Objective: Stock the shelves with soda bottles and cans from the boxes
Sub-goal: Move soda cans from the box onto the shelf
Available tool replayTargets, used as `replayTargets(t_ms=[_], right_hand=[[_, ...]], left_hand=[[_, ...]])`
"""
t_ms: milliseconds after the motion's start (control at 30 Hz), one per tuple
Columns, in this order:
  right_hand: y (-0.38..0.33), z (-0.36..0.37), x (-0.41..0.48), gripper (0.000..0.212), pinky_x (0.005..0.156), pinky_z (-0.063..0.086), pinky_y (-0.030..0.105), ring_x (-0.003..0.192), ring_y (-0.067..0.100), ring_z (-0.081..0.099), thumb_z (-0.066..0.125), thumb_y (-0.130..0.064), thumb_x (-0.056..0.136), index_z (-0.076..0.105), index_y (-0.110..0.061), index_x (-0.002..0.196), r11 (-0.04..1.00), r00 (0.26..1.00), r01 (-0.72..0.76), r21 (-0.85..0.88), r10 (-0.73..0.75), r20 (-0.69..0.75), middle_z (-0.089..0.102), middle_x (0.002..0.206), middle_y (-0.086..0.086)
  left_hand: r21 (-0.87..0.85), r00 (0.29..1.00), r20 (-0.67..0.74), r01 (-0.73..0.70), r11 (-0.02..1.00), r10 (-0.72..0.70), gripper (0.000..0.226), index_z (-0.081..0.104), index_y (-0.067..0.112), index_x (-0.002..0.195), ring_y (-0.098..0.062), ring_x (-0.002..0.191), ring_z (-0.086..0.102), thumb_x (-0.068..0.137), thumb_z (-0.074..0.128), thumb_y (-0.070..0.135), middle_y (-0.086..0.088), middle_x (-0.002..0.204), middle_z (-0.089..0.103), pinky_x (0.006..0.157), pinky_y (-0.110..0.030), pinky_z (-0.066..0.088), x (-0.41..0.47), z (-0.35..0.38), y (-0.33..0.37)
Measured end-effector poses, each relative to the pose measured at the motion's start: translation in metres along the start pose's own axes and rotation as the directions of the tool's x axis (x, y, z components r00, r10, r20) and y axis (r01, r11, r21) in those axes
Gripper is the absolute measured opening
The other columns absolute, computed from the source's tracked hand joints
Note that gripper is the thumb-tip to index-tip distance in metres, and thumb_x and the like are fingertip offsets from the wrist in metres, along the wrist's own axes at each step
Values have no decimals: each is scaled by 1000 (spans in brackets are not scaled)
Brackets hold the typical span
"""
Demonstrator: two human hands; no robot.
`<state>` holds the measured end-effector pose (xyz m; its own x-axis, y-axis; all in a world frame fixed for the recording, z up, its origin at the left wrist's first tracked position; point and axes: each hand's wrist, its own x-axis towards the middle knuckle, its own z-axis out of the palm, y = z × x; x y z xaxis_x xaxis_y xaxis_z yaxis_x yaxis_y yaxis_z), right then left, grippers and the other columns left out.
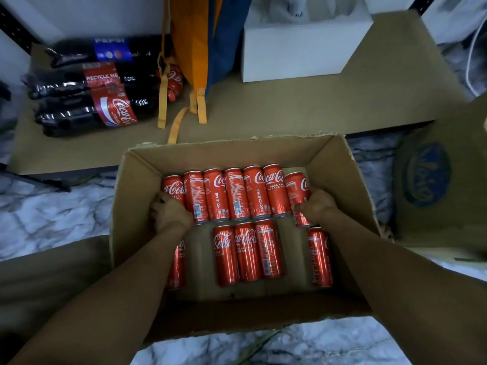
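**Red cans in the carton, one under each hand**

Red Coca-Cola cans lie on their sides in an open cardboard box (137, 180) that stands on the marble floor (52, 212), in front of the low shelf board (290, 106). The far row of cans (237, 193) fills the box from wall to wall. The left hand (170, 216) has its fingers curled around the leftmost can (174, 188) of this row. The right hand (317, 206) grips the rightmost can (297, 188), which sits a little tilted beside its neighbours.

Closer to the person, three cans (247, 251) lie together in the middle. One more can (320, 256) lies near the right wall, and another can (178, 264) is partly hidden under the left forearm.

On the shelf board, at the left, a Pepsi bottle (105, 50) and two Coca-Cola bottles (105, 101) lie on their sides, touching each other. Beside them stands an orange and blue bag (205, 35), and to its right a white box (297, 51). A second carton (434, 180) with a blue logo stands to the right of the open box.
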<state>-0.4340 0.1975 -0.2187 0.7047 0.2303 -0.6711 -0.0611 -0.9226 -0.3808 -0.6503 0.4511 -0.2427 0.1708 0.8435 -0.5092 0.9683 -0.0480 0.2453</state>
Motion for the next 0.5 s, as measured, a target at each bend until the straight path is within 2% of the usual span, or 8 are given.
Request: replayTargets(t_ms=[67,133,200,300,367,500], right_hand=[[0,-7,-11,56,93,50,34,108,30,66,83,-23,81,59,-8,130,998,998,55,21,-55,-23,68,123,14],[0,-16,-25,59,95,52,35,106,27,67,85,-22,77,58,-12,129,994,993,103,46,-101,-55,69,120,11],[0,-25,-40,64,98,53,36,105,25,68,88,-23,74,56,-16,129,987,986,152,60,-148,-77,70,119,7],[0,-39,-66,68,100,53,40,108,20,66,87,-24,75,50,-21,133,963,963,261,66,-254,-92,68,123,4],[-1,-50,-85,72,96,51,32,106,13,63,86,-22,77,47,-25,138,942,942,328,67,-320,-105,67,124,-2],[-9,-79,-123,79,93,53,30,104,8,65,88,-17,73,46,-39,137,892,891,443,93,-427,-155,65,116,-12]], left_hand=[[-1,997,52,51,999,-51,81,38,-1,141,-44,128,44,76,79,26,-29,140,40,104,-49,43,4,-1,5],[-43,987,137,95,995,-88,70,56,3,127,-38,116,57,69,79,33,-24,130,55,98,-45,51,8,4,3],[-88,976,207,89,992,-69,53,64,2,117,-35,104,66,72,82,23,-21,119,66,92,-44,56,-7,9,-1],[-152,977,214,43,987,-10,42,66,-4,114,-38,105,66,79,82,14,-23,115,66,84,-39,53,-47,-3,2],[-184,971,240,23,983,22,41,67,-4,113,-37,104,66,79,83,12,-23,115,67,80,-36,50,-59,-13,3],[-191,970,206,-89,977,128,57,60,6,126,-35,106,65,74,85,8,-20,119,67,87,-37,52,-81,-56,17]])
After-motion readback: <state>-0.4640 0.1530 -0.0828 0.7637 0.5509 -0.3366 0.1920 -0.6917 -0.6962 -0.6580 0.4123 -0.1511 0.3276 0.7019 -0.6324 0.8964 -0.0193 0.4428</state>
